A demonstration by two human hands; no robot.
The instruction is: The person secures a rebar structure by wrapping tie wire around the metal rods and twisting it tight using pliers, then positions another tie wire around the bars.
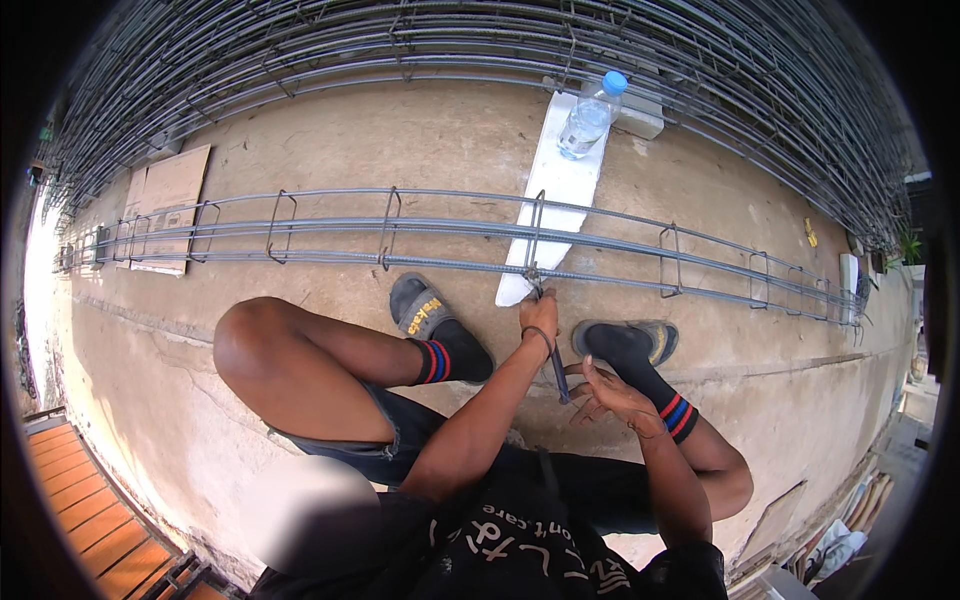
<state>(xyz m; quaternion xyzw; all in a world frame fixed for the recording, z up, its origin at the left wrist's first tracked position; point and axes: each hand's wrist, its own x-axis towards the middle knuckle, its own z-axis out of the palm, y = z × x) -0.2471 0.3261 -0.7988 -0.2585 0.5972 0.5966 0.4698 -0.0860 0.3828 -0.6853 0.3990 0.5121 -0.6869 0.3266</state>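
A long, narrow rebar cage (450, 230), its steel bars held by rectangular stirrups, lies across in front of me. My left hand (540, 314) is closed at its near bar, just below a stirrup (537, 225). Its fingers are round the upper part of a dark, slim hand tool (561, 381), whose exact kind I cannot make out. The tool's upper end meets the bar and stirrup; its lower end points back toward me. My right hand (614, 392) is open beside that lower end, fingers apart, holding nothing that shows.
Under the cage runs a white board (556, 180) bearing a water bottle (590, 118) with a blue cap. Stacked rebar cages (400, 40) fill the far side. Cardboard (165, 205) lies at the left. My sandalled feet are either side of my left hand.
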